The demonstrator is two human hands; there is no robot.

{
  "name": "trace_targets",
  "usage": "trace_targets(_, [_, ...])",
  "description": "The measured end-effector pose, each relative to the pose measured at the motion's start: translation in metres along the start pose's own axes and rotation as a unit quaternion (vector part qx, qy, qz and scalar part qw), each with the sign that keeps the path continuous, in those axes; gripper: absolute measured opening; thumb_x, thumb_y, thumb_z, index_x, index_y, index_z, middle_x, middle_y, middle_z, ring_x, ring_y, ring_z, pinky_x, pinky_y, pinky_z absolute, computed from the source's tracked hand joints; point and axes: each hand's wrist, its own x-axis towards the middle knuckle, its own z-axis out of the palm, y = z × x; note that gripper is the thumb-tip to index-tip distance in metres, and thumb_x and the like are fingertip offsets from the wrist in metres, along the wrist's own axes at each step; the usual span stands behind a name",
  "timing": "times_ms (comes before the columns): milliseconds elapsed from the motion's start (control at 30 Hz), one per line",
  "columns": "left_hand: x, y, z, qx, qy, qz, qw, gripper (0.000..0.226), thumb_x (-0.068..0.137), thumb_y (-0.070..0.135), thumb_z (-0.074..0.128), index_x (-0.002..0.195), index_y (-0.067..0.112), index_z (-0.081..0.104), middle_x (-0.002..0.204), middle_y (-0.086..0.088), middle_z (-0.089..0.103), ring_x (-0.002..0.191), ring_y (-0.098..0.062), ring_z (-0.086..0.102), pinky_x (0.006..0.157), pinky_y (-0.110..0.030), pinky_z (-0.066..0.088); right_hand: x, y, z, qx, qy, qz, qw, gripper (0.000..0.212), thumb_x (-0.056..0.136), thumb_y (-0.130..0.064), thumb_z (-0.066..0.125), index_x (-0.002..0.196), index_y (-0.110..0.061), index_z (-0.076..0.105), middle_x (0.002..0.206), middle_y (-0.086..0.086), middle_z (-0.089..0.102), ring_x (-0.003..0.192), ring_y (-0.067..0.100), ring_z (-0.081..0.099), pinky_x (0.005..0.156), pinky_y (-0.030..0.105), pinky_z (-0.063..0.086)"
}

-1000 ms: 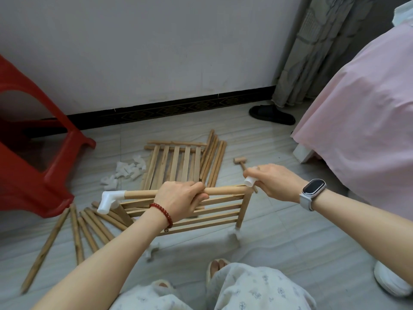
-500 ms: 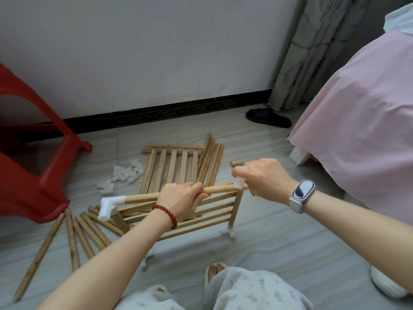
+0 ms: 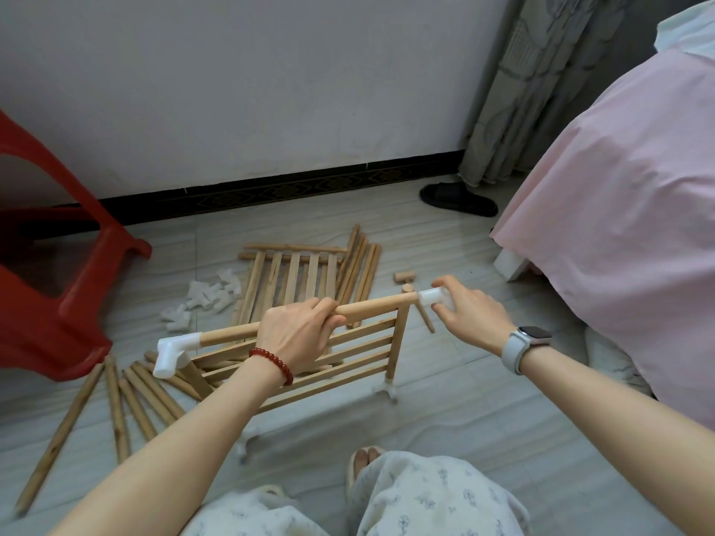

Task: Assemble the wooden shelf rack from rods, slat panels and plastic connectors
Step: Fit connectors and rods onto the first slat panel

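Observation:
The half-built rack [image 3: 348,365] stands on the floor in front of me, a slat panel held between upright rods with white feet. My left hand [image 3: 296,334] grips its top wooden rod [image 3: 371,306], which carries a white elbow connector [image 3: 172,352] at its left end. My right hand [image 3: 470,309] pinches a white plastic connector [image 3: 431,297] just off the rod's right end, beside the upright's bare top.
A second slat panel [image 3: 294,280] and long rods [image 3: 358,270] lie behind the rack. Loose white connectors [image 3: 205,297] sit to its left, more rods [image 3: 131,400] at lower left. A small wooden mallet [image 3: 414,295], red stool [image 3: 58,303], black slipper [image 3: 458,199] and pink-covered bed [image 3: 619,226] surround the spot.
My right hand has drawn the white connector slightly rightward off the rod's end, leaving the rod tip and upright top bare. My left hand keeps its grip on the rod.

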Motion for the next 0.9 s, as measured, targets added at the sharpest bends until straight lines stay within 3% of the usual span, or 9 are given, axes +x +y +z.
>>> trace_targets(100, [0.001, -0.001, 0.0, 0.003, 0.013, -0.008, 1.0, 0.02, 0.09, 0.036, 0.054, 0.087, 0.018, 0.063, 0.062, 0.006, 0.059, 0.043, -0.008, 0.037, 0.041, -0.011, 0.011, 0.005, -0.004, 0.003, 0.023, -0.003, 0.013, 1.0, 0.032, 0.096, -0.032, 0.042, 0.124, -0.017, 0.038, 0.086, 0.004, 0.059, 0.078, 0.025, 0.056, 0.059, 0.032, 0.036])
trace_targets(300, [0.0, 0.0, -0.001, 0.015, -0.002, -0.01, 1.0, 0.02, 0.089, 0.036, 0.053, 0.082, 0.02, 0.062, 0.057, 0.007, 0.056, 0.039, -0.007, 0.035, 0.04, -0.011, 0.007, 0.006, -0.005, 0.004, 0.167, -0.001, 0.036, 0.985, 0.032, 0.093, -0.033, 0.046, 0.12, -0.017, 0.042, 0.084, 0.008, 0.062, 0.077, 0.027, 0.061, 0.071, 0.046, 0.052])
trace_targets(433, [0.001, 0.0, -0.002, 0.012, -0.002, 0.002, 1.0, 0.017, 0.086, 0.035, 0.058, 0.079, 0.02, 0.062, 0.055, 0.007, 0.055, 0.039, -0.005, 0.031, 0.04, -0.01, 0.004, 0.004, -0.003, -0.001, 0.09, 0.02, -0.005, 0.996, 0.032, 0.096, -0.03, 0.045, 0.125, -0.017, 0.041, 0.084, 0.009, 0.063, 0.073, 0.027, 0.058, 0.062, 0.037, 0.044])
trace_targets(633, [0.0, 0.0, -0.002, 0.002, 0.0, -0.014, 1.0, 0.016, 0.087, 0.034, 0.059, 0.082, 0.019, 0.063, 0.057, 0.007, 0.056, 0.042, -0.005, 0.031, 0.041, -0.011, 0.006, 0.0, -0.01, -0.002, 0.082, -0.003, -0.009, 0.997, 0.032, 0.096, -0.032, 0.045, 0.124, -0.016, 0.043, 0.085, 0.005, 0.061, 0.076, 0.024, 0.058, 0.06, 0.034, 0.041])
trace_targets(800, [-0.001, 0.0, -0.001, -0.012, -0.012, -0.023, 1.0, 0.031, 0.096, 0.041, 0.039, 0.103, 0.02, 0.06, 0.078, 0.006, 0.062, 0.056, -0.008, 0.043, 0.043, -0.015, 0.016, -0.005, -0.023, 0.004, 0.091, 0.003, -0.049, 0.995, 0.033, 0.096, -0.028, 0.045, 0.125, -0.013, 0.042, 0.081, 0.009, 0.063, 0.072, 0.028, 0.059, 0.06, 0.037, 0.042])
trace_targets(900, [0.0, -0.002, -0.003, -0.027, -0.018, -0.027, 0.999, 0.032, 0.096, 0.041, 0.037, 0.107, 0.021, 0.06, 0.081, 0.005, 0.062, 0.06, -0.008, 0.044, 0.045, -0.014, 0.017, -0.006, -0.029, 0.002, 0.1, 0.013, -0.06, 0.993, 0.033, 0.096, -0.024, 0.045, 0.126, -0.012, 0.042, 0.081, 0.009, 0.061, 0.071, 0.027, 0.058, 0.059, 0.035, 0.04])
